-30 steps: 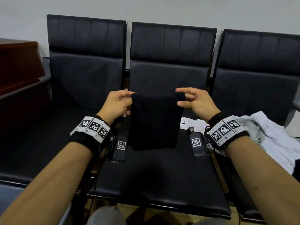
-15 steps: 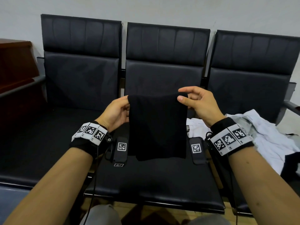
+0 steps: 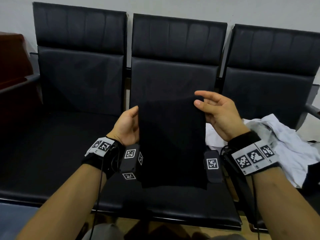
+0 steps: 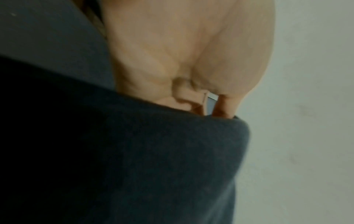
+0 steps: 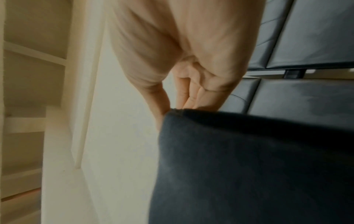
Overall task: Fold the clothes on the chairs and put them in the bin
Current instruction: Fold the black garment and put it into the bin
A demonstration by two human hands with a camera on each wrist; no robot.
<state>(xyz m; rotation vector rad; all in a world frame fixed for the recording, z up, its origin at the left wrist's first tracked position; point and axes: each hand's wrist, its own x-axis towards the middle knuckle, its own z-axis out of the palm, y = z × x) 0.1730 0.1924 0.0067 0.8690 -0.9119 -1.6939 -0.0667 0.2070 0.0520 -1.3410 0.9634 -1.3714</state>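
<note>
A folded black garment [image 3: 170, 142] hangs upright between my two hands above the middle chair [image 3: 174, 201]. My left hand [image 3: 129, 126] grips its top left edge, with the fingers behind the cloth. My right hand [image 3: 212, 110] pinches the top right corner between thumb and fingers. The left wrist view shows dark cloth [image 4: 134, 159] under the left hand's fingers [image 4: 224, 107]. In the right wrist view the fingers [image 5: 184, 97] close on the cloth's corner [image 5: 239, 159]. No bin is in view.
A heap of white clothes [image 3: 277, 146] lies on the right chair [image 3: 270, 87], with a dark piece at its edge. The left chair [image 3: 69, 135] holds nothing. A brown wooden cabinet [image 3: 12, 70] stands at the far left. A wall runs behind the chairs.
Both hands have lifted the black garment slightly and brought it closer to me. The left hand has turned palm inward along the left edge. The grip holds throughout.
</note>
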